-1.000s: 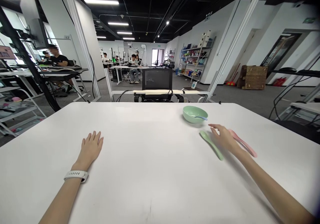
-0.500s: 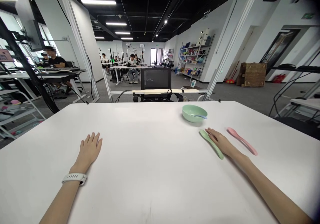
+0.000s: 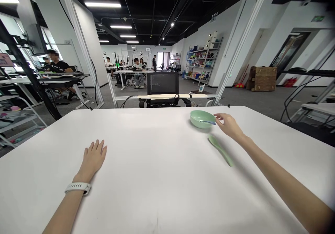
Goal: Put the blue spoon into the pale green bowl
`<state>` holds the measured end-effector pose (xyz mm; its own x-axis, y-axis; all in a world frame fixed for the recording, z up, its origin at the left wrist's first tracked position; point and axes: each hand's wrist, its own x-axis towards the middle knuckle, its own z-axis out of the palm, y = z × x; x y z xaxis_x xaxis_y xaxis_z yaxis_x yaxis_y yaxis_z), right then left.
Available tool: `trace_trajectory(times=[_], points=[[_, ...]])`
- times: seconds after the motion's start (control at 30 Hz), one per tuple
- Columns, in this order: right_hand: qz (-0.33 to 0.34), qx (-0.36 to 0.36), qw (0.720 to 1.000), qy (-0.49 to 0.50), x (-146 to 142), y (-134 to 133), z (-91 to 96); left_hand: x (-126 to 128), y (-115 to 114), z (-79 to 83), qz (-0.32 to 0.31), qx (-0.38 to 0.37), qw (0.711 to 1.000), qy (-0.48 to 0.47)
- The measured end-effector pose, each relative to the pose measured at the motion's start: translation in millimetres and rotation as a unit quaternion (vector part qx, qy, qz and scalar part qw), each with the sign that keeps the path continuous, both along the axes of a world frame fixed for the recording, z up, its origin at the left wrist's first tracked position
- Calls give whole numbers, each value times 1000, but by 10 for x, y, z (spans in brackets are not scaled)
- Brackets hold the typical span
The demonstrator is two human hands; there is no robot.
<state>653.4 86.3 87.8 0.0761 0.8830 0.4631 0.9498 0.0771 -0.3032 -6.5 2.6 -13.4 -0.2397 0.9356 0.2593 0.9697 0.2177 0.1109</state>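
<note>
My left hand point(image 3: 94, 156) lies flat on the white table point(image 3: 146, 171), palm down, fingers spread, holding nothing. To the far right stands a light green bowl point(image 3: 199, 122), with a blue spoon point(image 3: 208, 122) resting in it, its handle over the right rim. My right hand point(image 3: 228, 125) is just right of the bowl, its fingers and thumb apart around the end of that handle; whether they touch it I cannot tell. A green spoon point(image 3: 220, 151) lies on the table in front of the bowl. The pink spoon is hidden by my right forearm.
A metal frame point(image 3: 244, 38) rises beyond the table, with a black mesh chair point(image 3: 162, 83) behind it. On the left are a monitor point(image 3: 31, 28) and a white cart point(image 3: 23, 117). Several people sit at desks farther back.
My right hand has lifted from beside the green spoon and moved forward to the bowl's right rim. My forearm now covers the pink spoon. My left hand stays put.
</note>
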Motion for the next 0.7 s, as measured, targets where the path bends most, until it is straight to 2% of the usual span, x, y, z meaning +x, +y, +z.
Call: trace_trajectory(times=[0.13,0.2,0.27,0.4,0.5,0.6,0.7], points=[[-26,-150,985,-75,-167,409,308,12,-2,23,-2,-10,1000,-2],[-46,-203,973,-97,-252,562,364,22,-3,36,-3,-15,1000,-4],[-56,-225,967,-104,-319,664,366,32,-4,43,-2,-14,1000,-5],[-61,-233,965,-106,-399,741,312,41,-9,38,-4,2,1000,-2],[-68,-213,969,-105,-426,728,313,44,-11,35,0,5,1000,-2],[-75,-174,977,-100,-428,641,365,48,-15,44,2,-6,1000,-3],[-74,-126,984,-98,-391,433,399,55,-20,54,1,-11,1000,-4]])
